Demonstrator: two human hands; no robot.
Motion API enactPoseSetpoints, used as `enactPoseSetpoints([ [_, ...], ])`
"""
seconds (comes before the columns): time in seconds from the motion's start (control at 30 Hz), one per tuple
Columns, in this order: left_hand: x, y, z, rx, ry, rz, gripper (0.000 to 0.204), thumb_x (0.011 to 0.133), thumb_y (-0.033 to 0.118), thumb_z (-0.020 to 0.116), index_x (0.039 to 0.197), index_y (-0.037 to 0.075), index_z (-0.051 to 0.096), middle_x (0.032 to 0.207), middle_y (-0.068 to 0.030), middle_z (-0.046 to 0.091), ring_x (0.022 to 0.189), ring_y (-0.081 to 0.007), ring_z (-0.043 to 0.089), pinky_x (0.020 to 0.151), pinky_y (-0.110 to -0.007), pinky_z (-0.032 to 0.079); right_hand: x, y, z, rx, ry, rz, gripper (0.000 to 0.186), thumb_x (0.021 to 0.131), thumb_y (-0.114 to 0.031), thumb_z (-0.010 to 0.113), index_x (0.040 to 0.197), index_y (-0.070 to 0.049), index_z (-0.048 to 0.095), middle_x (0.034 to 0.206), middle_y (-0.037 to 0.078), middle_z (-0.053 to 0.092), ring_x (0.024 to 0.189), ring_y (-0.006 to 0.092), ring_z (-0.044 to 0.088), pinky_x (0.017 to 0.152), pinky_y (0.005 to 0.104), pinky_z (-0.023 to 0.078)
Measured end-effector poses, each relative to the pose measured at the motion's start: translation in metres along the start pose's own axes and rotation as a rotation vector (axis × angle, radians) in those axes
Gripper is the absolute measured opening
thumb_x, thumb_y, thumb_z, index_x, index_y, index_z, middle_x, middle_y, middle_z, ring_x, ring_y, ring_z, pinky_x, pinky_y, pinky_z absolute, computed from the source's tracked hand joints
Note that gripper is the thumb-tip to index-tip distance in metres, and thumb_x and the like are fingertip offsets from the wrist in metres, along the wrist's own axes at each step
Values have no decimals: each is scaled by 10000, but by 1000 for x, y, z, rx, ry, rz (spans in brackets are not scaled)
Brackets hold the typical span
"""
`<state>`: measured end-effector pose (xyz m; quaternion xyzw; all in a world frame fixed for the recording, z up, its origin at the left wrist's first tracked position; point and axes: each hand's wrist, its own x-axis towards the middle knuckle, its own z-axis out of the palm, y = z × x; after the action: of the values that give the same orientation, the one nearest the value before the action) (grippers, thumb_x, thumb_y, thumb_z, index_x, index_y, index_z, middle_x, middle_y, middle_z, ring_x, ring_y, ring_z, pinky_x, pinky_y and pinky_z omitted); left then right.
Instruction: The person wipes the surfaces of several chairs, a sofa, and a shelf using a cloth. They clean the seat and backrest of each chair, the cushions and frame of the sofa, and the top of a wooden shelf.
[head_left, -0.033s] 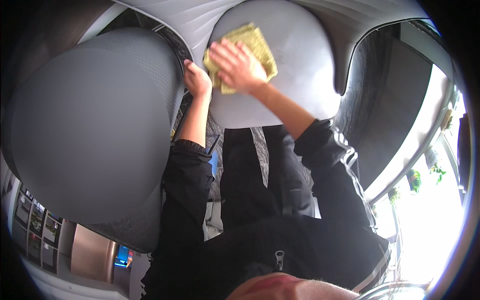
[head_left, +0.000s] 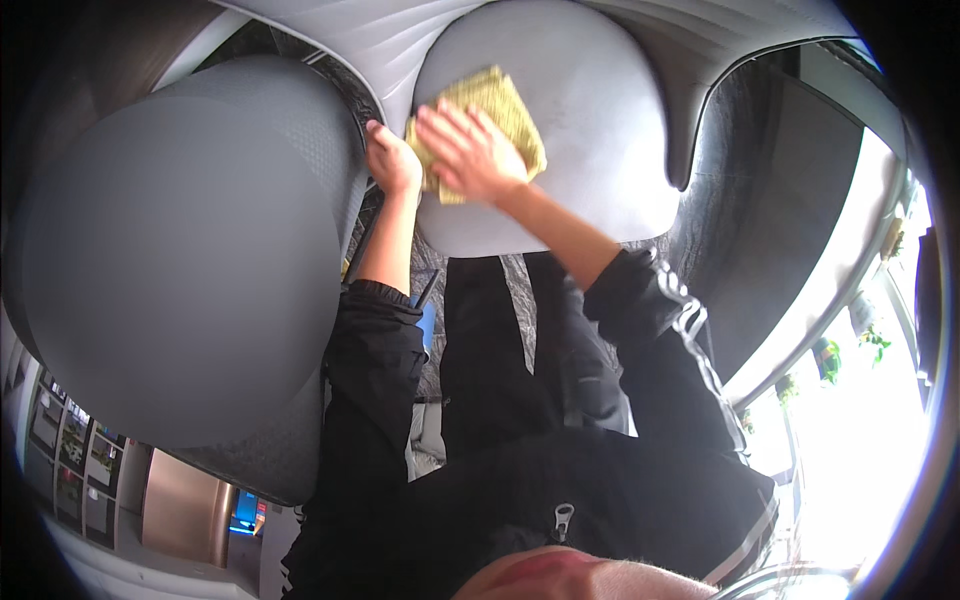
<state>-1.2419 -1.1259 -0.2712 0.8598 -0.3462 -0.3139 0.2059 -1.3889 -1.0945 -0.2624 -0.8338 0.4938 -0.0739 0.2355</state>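
Observation:
A yellow-green cloth (head_left: pixel 505 108) lies folded on the rounded, light grey seat (head_left: pixel 590 130) of a padded chair. My right hand (head_left: pixel 475 155) presses down on the cloth with its fingers stretched over it, slightly blurred. Just left of the cloth, my left hand (head_left: pixel 396 165) grips the left edge of the chair, where the ribbed side panel (head_left: pixel 375 45) meets the seat. One fingertip of that hand points up and outward; its other fingers are mostly hidden.
A large dark grey rounded seat (head_left: pixel 180 270) fills the left side, close beside my left forearm. To the right, a dark curved panel (head_left: pixel 780 220) has a bright rim. My legs (head_left: pixel 490 340) stand below the seat. A blue object (head_left: pixel 425 325) shows near my left sleeve.
My right hand and the cloth have slid a little toward me over the seat. My left hand has stayed in place.

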Motion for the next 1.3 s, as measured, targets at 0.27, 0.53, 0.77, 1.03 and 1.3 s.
enactPoseSetpoints([
  [0.27, 1, -20, -6, 51, -50, 188, 554, 999, 434, 425, 1215, -61, 546, 1125, -348, 626, 1037, -540, 586, 908, -562, 449, -125, -44, 29, 98, -129, 90, 683, 924, -449, 576, 1552, -282, 366, 1624, -20, 318, 1470, 191, 332, 1182, 435, 304],
  [0.53, -5, -9, 1, 38, -9, 321, 464, 930, 350, 610, 1176, -37, 540, 1055, -314, 654, 990, -506, 623, 830, -538, 494, 34, 91, -31, -117, 378, 304, 543, 914, -354, 570, 1420, -160, 532, 1531, 87, 450, 1411, 305, 410, 1146, 547, 312],
  [0.77, -2, -12, -2, 65, 18, 315, 483, 929, 376, 612, 1158, -42, 531, 1019, -324, 654, 972, -512, 627, 828, -551, 490, -35, 79, -30, -41, 334, 436, 632, 917, -375, 553, 1490, -125, 467, 1565, 135, 403, 1435, 364, 370, 1157, 590, 262],
  [1.03, -2, -11, -3, 140, 6, 286, 501, 936, 335, 589, 1192, -88, 509, 1099, -355, 622, 1049, -521, 596, 888, -549, 468, -227, 100, -22, -145, 207, 575, 719, 877, -366, 526, 1473, 26, 440, 1526, 250, 418, 1436, 435, 360, 1168, 566, 261],
  [1.3, -5, -10, -5, 150, 1, 269, 559, 954, 370, 572, 1243, -101, 489, 1120, -364, 621, 1051, -521, 605, 876, -548, 486, -130, 150, -56, -33, 312, 440, 671, 886, -199, 559, 1502, 6, 392, 1559, 241, 363, 1451, 416, 335, 1182, 508, 288],
])
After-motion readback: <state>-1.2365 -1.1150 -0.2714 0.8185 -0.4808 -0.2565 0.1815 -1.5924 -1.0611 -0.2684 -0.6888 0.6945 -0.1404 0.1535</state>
